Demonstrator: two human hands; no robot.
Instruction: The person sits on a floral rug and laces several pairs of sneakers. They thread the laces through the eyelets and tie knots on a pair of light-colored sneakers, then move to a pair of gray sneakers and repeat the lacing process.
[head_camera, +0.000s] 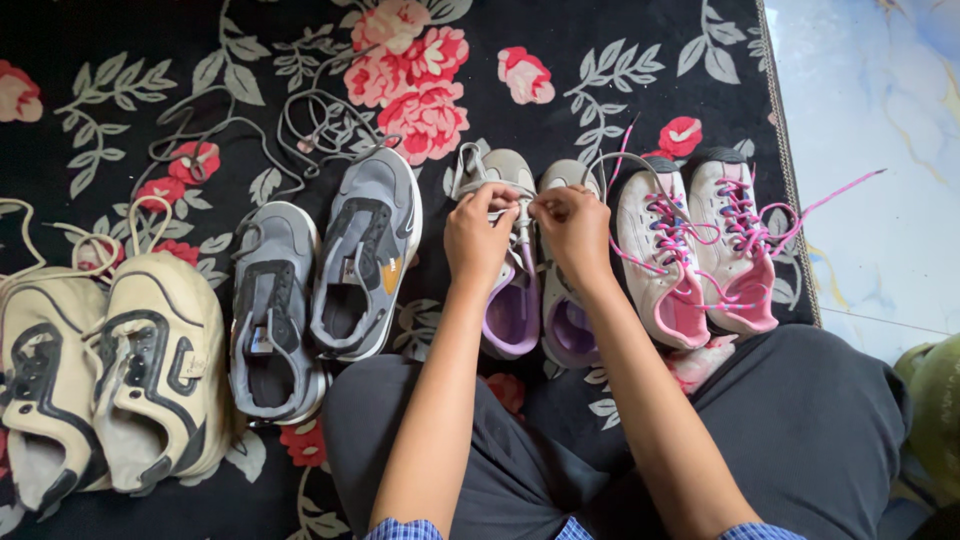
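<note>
1. Four pairs of shoes are laid in a row on a black rug (130, 40) patterned with pink and red roses and grey leaves.
2. The left hand (478, 237) is held over the lilac-lined grey shoe (505, 290), which lies in the middle of the row, just left of its mate (566, 320).
3. The fingers of the left hand are closed in a pinch on a pale lace (521, 215) near the far end of that shoe.
4. The right hand (575, 230) is set just beside the left, the two almost touching; its fingertips are likewise pinched shut on the same lace.
5. Both forearms are stretched forward from blue checked cuffs, above legs in dark trousers (800, 420) at the near edge.
6. To the right, a white and pink pair (700, 250) is seen, threaded with pink laces (800, 212) that trail out onto the pale floor (880, 120).
7. To the left of the hands, a grey pair (320, 280) is placed without laces; loose grey laces (240, 130) are strewn on the rug beyond it.
8. At the far left, a cream and black pair (110, 370) is found, with cream laces (70, 240) lying loose at its far end.
</note>
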